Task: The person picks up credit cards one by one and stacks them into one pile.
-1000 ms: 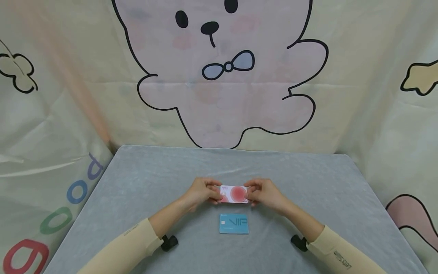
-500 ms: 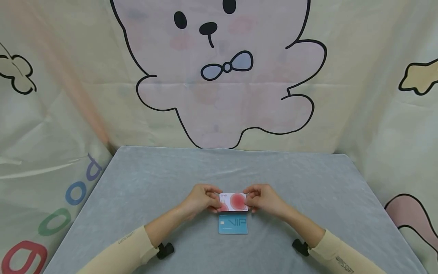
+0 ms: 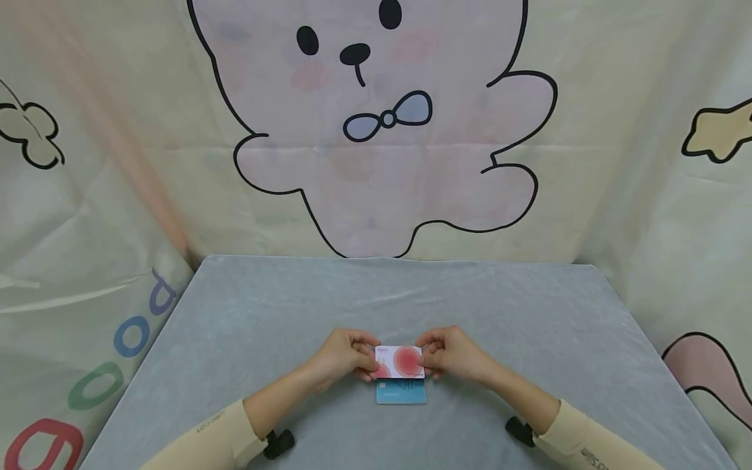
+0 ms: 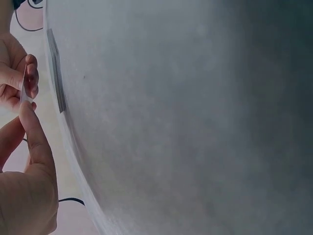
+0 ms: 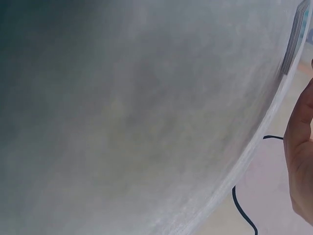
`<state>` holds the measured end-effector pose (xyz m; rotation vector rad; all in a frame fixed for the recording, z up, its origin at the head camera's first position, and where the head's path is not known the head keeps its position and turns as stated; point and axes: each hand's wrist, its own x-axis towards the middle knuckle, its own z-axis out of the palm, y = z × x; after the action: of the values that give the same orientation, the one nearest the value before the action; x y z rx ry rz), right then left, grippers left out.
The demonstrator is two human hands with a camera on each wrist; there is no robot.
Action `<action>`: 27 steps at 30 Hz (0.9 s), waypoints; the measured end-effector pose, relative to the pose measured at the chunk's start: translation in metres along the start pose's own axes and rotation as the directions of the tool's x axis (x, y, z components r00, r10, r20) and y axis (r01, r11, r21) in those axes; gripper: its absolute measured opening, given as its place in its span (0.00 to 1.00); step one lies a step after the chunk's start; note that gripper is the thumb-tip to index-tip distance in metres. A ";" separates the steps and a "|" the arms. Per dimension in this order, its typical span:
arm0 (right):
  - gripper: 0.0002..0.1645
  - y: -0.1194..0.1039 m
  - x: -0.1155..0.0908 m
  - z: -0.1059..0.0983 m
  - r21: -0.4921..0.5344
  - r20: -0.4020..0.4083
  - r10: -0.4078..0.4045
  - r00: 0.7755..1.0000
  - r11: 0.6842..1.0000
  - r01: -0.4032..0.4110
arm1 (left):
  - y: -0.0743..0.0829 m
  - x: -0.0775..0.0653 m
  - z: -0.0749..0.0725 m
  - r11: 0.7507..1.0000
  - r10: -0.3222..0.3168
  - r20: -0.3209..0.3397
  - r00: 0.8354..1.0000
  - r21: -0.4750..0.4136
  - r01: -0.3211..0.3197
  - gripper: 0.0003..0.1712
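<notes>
A white card with pink-red circles [image 3: 407, 362] is held up between both hands in the head view. My left hand [image 3: 346, 356] pinches its left edge between thumb and fingers, and my right hand [image 3: 455, 354] pinches its right edge. Below it on the table lies a stack of cards with a blue card on top [image 3: 401, 393]; the pink card covers the upper part of it in this view. Seen edge-on in the left wrist view, the stack [image 4: 57, 73] shows several thin layers, with the pinched card [image 4: 23, 88] raised above the tabletop.
A grey-blue cloth [image 3: 294, 294] covers the table. Behind it hangs a pale curtain [image 3: 376, 170] printed with a cartoon bear, and more printed cloth closes in both sides. Black straps with small camera blocks sit on the wrists at the sleeve ends.
Both hands have brought the pink card toward the person, from beyond the blue stack to partly over it. The stack stays in place.
</notes>
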<state>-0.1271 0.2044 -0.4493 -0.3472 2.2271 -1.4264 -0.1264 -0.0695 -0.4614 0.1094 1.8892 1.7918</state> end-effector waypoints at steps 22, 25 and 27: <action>0.12 0.000 -0.006 0.006 -0.042 0.101 -0.004 0.995 0.999 0.008 | -0.002 -0.012 0.008 0.998 -0.046 0.047 0.998 0.032 0.044 0.20; 0.11 0.000 -0.007 0.007 -0.047 0.112 0.001 0.994 0.999 0.004 | -0.001 -0.013 0.009 0.998 -0.039 0.051 0.998 0.046 0.036 0.20; 0.11 0.001 -0.007 0.008 -0.049 0.118 0.000 0.993 0.999 0.005 | -0.002 -0.014 0.010 0.998 -0.033 0.055 0.998 0.052 0.030 0.20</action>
<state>-0.1169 0.2020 -0.4509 -0.4395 2.1699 -1.3187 -0.1100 -0.0662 -0.4585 0.1452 1.8876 1.7031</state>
